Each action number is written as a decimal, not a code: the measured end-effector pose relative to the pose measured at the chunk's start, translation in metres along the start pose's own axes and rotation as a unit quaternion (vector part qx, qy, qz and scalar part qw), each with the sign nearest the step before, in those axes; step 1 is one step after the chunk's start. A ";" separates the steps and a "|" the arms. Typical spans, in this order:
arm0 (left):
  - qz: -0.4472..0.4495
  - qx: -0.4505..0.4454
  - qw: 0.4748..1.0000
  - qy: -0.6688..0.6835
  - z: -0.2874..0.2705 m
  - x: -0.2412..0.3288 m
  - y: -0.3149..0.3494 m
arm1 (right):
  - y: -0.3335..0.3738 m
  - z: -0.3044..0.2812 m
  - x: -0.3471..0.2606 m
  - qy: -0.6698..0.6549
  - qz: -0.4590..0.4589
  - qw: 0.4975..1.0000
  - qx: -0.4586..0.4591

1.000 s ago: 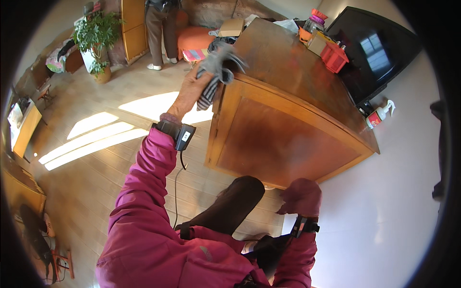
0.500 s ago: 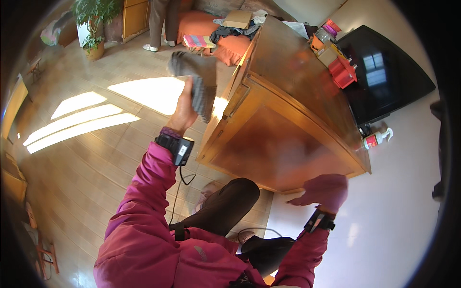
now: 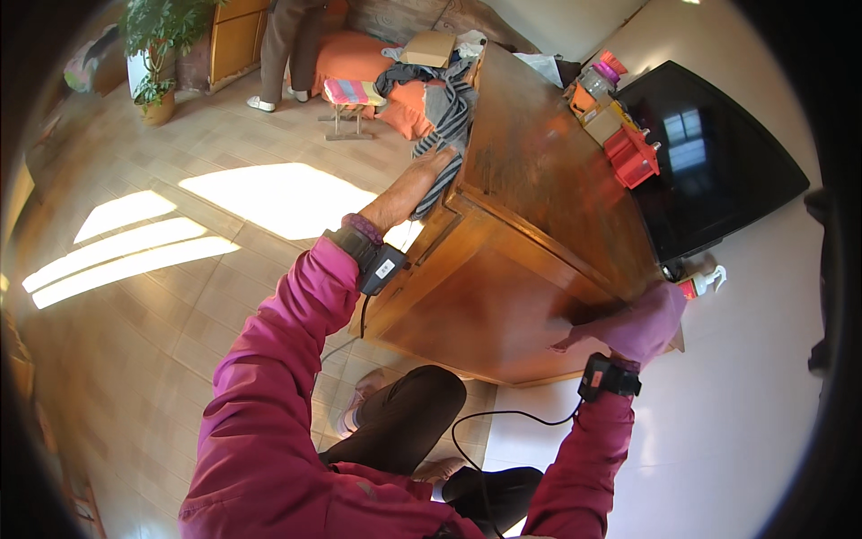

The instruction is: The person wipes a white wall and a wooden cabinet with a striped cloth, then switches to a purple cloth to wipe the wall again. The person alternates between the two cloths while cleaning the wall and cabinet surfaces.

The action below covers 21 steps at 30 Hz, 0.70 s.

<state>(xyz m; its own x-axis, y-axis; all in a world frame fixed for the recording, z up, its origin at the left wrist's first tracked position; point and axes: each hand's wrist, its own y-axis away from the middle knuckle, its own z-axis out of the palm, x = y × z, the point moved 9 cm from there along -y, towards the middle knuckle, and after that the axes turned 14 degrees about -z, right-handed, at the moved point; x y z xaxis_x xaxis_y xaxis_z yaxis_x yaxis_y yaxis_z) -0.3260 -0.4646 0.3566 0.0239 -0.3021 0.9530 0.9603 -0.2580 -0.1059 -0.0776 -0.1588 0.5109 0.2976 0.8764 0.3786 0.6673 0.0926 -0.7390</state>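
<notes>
My left hand (image 3: pixel 411 191) is closed on a grey-and-black striped cloth (image 3: pixel 446 121) at the left edge of the wooden cabinet (image 3: pixel 503 278). The cloth hangs along that edge and spreads up toward the far corner. On the right, my right hand (image 3: pixel 633 323) is by the cabinet's near right side. It looks purple all over, as if covered by a cloth or glove. Motion smears it and its fingers cannot be made out. Both wrists carry black strapped devices with cables.
On the cabinet stand a black television (image 3: pixel 718 162), a red container (image 3: pixel 631 154) and a yellow box (image 3: pixel 603 121). A white pump bottle (image 3: pixel 702 283) is beside the television. Beyond are a small stool (image 3: pixel 348 117), a potted plant (image 3: pixel 157 103) and a standing person's legs (image 3: pixel 289 54).
My left hand has moved right with the striped cloth, from above the floor to the cabinet edge. The right hand has shifted up and right. The view has shifted slightly.
</notes>
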 end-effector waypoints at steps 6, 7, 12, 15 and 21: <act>-0.025 -0.112 0.993 0.022 0.007 -0.023 -0.063 | -0.010 0.040 0.010 -0.056 0.105 0.991 0.061; -0.049 -0.123 0.990 0.039 0.007 -0.031 -0.073 | 0.000 0.061 0.032 -0.177 0.254 0.951 0.026; -0.101 -0.071 0.989 0.085 -0.005 -0.056 -0.092 | -0.011 0.014 -0.033 0.022 -0.020 0.992 0.126; -0.139 -0.106 0.984 0.044 -0.006 -0.061 -0.070 | -0.017 0.027 -0.032 0.022 0.049 0.999 -0.001; -0.141 -0.067 0.979 0.133 -0.001 -0.044 -0.013 | -0.018 0.006 -0.062 0.026 -0.064 0.994 0.084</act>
<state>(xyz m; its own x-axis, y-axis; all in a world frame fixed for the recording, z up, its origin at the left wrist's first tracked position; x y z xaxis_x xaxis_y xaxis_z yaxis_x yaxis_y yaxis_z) -0.3399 -0.4491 0.3160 -0.3279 -0.4254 0.8435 0.8729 -0.4778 0.0983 -0.1118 -0.2120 0.4970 0.2551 0.8271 0.5008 0.5799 0.2836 -0.7638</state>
